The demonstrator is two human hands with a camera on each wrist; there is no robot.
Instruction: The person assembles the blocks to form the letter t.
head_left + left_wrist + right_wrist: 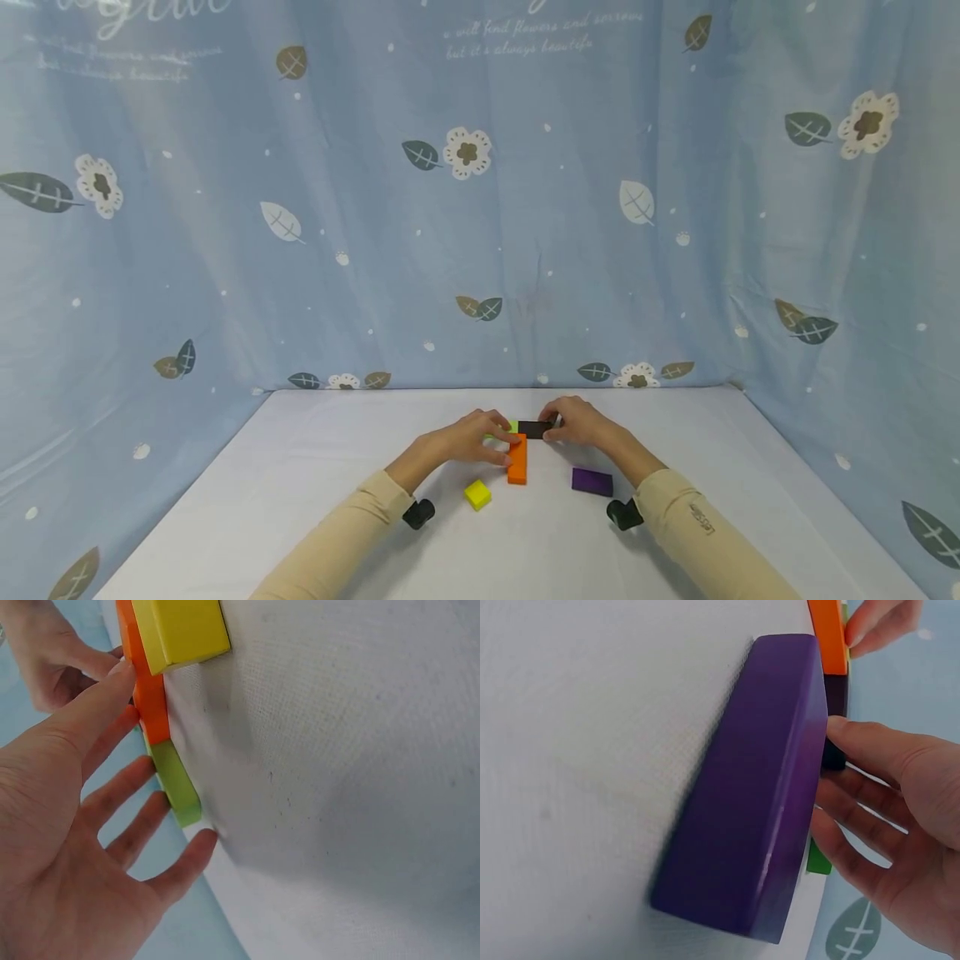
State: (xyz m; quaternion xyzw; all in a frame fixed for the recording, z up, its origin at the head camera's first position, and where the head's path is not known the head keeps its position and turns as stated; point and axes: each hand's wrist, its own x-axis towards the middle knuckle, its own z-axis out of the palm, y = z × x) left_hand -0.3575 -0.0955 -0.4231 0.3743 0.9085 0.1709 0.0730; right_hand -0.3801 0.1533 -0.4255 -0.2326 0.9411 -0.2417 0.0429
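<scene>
My left hand is spread wide, its thumb and first finger touching the orange block, other fingertips by the light green block. My right hand pinches the black block. A green block peeks past those fingers. All these sit near the back edge of the white table. Closer to me, the yellow block and purple block lie apart, with room between.

White tabletop bearing 6 blocks; yellow, purple, orange, black, lime, green.
</scene>
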